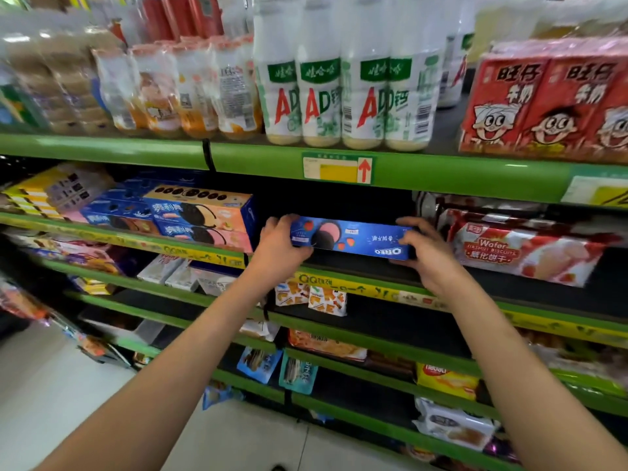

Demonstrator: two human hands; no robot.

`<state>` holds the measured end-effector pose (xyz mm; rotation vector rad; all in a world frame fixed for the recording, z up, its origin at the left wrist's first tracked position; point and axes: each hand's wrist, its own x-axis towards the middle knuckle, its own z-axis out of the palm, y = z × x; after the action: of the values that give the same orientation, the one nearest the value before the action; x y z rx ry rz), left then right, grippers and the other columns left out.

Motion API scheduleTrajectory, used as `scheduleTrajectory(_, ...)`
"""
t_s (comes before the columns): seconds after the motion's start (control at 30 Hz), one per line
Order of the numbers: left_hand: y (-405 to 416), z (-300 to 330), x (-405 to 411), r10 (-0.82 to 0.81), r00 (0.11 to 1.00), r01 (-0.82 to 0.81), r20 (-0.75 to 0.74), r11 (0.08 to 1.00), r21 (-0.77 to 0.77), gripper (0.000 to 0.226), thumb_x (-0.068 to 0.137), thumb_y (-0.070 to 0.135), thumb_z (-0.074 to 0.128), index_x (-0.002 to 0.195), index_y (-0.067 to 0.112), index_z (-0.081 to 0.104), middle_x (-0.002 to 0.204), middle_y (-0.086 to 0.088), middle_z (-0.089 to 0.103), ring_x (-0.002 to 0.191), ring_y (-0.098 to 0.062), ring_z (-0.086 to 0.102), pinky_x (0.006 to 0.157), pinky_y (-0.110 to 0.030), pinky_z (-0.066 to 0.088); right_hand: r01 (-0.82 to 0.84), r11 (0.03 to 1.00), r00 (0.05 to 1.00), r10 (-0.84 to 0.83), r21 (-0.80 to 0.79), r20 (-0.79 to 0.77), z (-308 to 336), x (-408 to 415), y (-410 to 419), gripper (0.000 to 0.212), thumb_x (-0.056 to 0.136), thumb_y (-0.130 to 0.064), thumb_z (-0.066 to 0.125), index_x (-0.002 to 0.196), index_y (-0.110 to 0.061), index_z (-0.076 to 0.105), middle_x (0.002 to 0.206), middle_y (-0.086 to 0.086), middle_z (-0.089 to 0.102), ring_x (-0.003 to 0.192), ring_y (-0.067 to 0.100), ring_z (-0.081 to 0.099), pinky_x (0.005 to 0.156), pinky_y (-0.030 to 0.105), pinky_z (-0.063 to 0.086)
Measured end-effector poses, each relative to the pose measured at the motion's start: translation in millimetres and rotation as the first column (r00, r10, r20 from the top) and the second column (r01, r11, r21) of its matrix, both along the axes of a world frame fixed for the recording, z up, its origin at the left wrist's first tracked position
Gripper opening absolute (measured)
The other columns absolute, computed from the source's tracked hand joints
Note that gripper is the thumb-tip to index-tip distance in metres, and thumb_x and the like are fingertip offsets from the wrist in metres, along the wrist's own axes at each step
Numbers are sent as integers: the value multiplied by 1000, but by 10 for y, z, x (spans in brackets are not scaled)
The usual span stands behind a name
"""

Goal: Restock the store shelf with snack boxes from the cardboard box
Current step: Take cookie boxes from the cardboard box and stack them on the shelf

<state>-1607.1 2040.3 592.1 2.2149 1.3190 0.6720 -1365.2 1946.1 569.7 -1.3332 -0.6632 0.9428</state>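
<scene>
The blue Oreo box [351,236] lies lengthwise in the bare gap on the second shelf [373,266], its logo and strawberry print upside down. The left hand [280,244] grips one end and the right hand [423,248] clamps the other, likely so the long box can be slid back squarely. To its left sits a stack of Oreo boxes [200,217] with their long faces forward, probably the row it joins. On its right lies a pack reading "Wafer" [520,253]. Above stand white "AD" bottles [339,96] and red cartoon-face cartons [550,103].
</scene>
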Motion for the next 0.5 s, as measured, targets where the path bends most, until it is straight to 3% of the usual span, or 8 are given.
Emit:
scheduleTrajectory(0.1, -77, 47, 80, 33, 988, 3, -152, 973, 230, 62, 83, 33, 71, 138, 19, 48, 134, -9, 42, 121, -33, 36, 102, -41, 34, -44, 996, 999, 44, 75, 5, -12, 39, -25, 37, 82, 3, 55, 94, -29, 68, 95, -2, 66, 77, 8, 68, 67, 31, 57)
scheduleTrajectory(0.17, -95, 110, 139, 31, 988, 10, -151, 964, 266, 69, 81, 41, 73, 141, 20, 45, 137, -9, 42, 124, -33, 35, 103, -43, 34, -118, 983, 991, 108, 142, 76, -25, 53, -67, 44, 67, 1, 61, 91, -36, 71, 96, -4, 67, 83, 7, 67, 70, 26, 55)
scheduleTrajectory(0.27, -56, 187, 139, 16, 996, -5, -89, 992, 127, 87, 76, 49, 77, 147, 22, 35, 145, -10, 38, 132, -34, 33, 109, -48, 33, -183, 967, 966, 143, 177, 217, -39, 105, -106, 68, 50, 5, 60, 95, -46, 69, 109, -11, 66, 105, 9, 63, 77, 22, 53)
scheduleTrajectory(0.33, -7, 190, 93, -29, 979, 40, -200, 998, 52, 91, 77, 49, 76, 151, 26, 28, 149, -10, 36, 135, -35, 34, 110, -50, 34, -206, 960, 951, 151, 191, 271, -30, 177, -124, 84, 46, 7, 59, 103, -54, 64, 110, -19, 66, 111, 3, 59, 83, 20, 51)
scheduleTrajectory(0.4, 38, 174, 40, -90, 950, 93, -299, 996, -4, 89, 77, 46, 77, 150, 28, 29, 149, -9, 36, 134, -35, 36, 110, -50, 34, -248, 955, 919, 180, 161, 351, -3, 206, -153, 87, 50, 9, 61, 108, -56, 62, 112, -21, 66, 113, 0, 58, 85, 17, 48)
scheduleTrajectory(0.5, 48, 138, 1, -103, 975, 102, -198, 995, -16, 71, 74, 31, 82, 135, 23, 46, 128, -2, 46, 119, -27, 50, 99, -36, 43, -210, 973, 846, 130, 100, 517, 47, 173, -178, 86, 67, 18, 64, 108, -58, 61, 125, -19, 58, 118, -4, 52, 90, 16, 42)
